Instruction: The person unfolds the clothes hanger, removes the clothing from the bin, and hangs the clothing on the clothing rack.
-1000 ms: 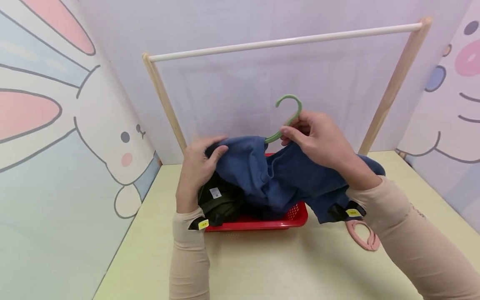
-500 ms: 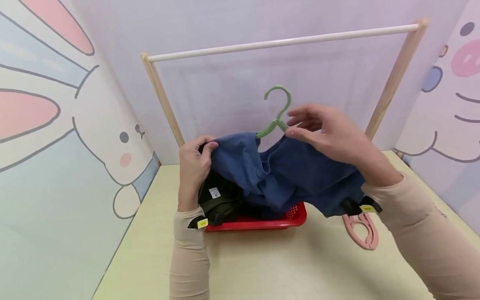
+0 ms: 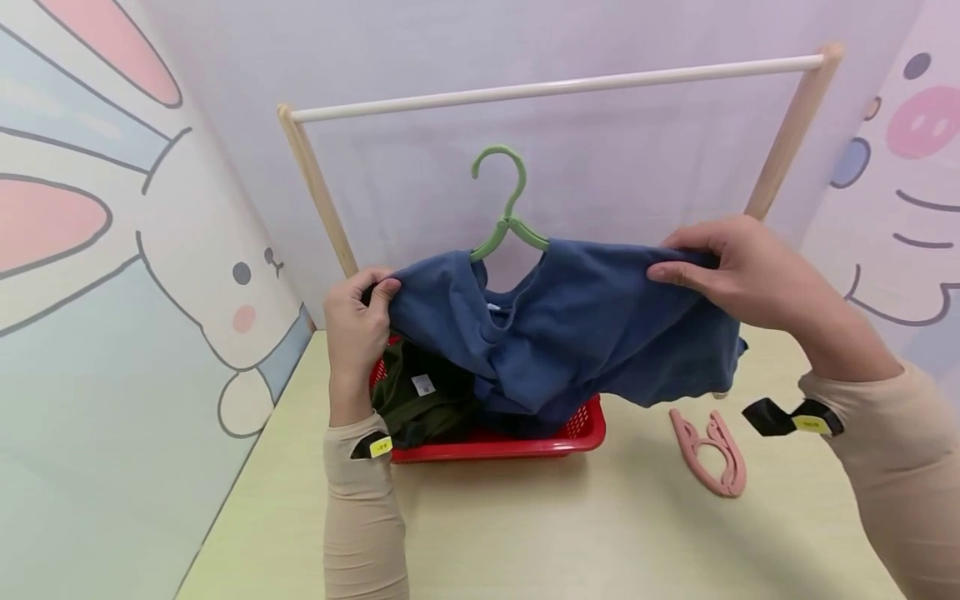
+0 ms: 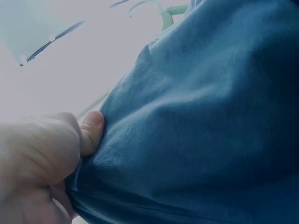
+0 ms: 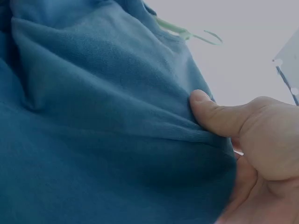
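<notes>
A blue shirt (image 3: 592,308) is stretched between both hands, with a green hanger (image 3: 508,222) inside it. The hanger's hook and the tops of its arms rise out of the neck opening; the rest is hidden by cloth. My left hand (image 3: 356,321) pinches the shoulder at the left, its thumb in front in the left wrist view. At the other shoulder my right hand (image 3: 757,275) grips the fabric between thumb and fingers; the right wrist view shows that thumb (image 5: 210,114) pressed on the cloth.
Behind and below the shirt stands a red basket (image 3: 495,452) holding a dark green garment (image 3: 427,408). A folded pink hanger (image 3: 712,458) lies on the table to the right. A rack with a white rail (image 3: 562,87) and wooden posts spans the back.
My right hand has let go of the green hanger by its hook, moved right and taken hold of the shirt's shoulder. Shirt and hanger have shifted left and up, and the cloth is spread wider.
</notes>
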`<action>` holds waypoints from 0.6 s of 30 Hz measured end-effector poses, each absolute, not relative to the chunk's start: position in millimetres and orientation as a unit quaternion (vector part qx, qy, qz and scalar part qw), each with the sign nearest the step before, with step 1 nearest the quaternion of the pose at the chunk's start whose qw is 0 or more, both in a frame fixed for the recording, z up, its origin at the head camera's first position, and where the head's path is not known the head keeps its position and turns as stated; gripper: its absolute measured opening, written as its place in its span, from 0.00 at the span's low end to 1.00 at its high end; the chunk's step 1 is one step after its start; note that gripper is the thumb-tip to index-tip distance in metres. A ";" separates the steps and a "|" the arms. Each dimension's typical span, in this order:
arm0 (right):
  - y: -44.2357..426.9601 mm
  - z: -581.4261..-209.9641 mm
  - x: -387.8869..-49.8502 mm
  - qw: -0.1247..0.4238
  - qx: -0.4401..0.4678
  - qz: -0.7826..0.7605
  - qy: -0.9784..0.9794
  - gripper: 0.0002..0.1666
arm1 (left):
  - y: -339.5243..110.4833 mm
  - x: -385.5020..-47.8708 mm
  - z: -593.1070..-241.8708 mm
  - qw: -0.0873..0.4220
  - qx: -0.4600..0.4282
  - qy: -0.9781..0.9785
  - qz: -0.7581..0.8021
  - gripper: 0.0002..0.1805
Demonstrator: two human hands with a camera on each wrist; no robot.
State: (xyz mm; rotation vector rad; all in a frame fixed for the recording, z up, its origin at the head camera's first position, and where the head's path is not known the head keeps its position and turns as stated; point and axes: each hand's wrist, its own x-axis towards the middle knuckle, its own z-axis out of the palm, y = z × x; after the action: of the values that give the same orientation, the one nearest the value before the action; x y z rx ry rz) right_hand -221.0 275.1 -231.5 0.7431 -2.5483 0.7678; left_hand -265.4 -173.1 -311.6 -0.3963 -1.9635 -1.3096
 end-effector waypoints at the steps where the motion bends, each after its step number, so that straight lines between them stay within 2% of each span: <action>1: 278.4 -232.9 -221.3 0.188 0.259 0.277 -0.906 0.11 | -173.7 -265.4 -312.4 0.365 -0.151 -0.764 -0.510 0.11; 4: 287.4 -236.3 -220.4 0.178 0.237 0.284 -0.912 0.11 | -175.2 -265.4 -314.0 0.368 -0.141 -0.767 -0.507 0.12; 7: 290.2 -237.3 -217.7 0.155 0.218 0.297 -0.917 0.02 | -175.8 -265.4 -313.2 0.367 -0.147 -0.773 -0.497 0.12; 8: 289.7 -236.8 -216.9 0.148 0.216 0.302 -0.917 0.02 | -175.4 -265.1 -312.5 0.366 -0.150 -0.775 -0.492 0.12; 12: 282.2 -233.8 -217.0 0.145 0.227 0.295 -0.917 0.14 | -172.7 -263.8 -310.6 0.363 -0.162 -0.780 -0.483 0.11; 15: 275.9 -233.5 -220.1 0.142 0.242 0.283 -0.917 0.14 | -169.7 -262.4 -310.3 0.367 -0.164 -0.777 -0.484 0.11; 18: 271.9 -236.6 -222.6 0.127 0.251 0.283 -0.917 0.10 | -166.4 -261.0 -310.0 0.366 -0.169 -0.774 -0.487 0.10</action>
State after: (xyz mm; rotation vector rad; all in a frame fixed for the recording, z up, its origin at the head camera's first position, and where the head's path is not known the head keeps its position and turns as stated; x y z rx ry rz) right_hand -222.6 271.9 -236.6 0.7293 -2.6684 0.8238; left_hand -261.0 -166.4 -310.0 -0.4355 -1.9899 -1.2523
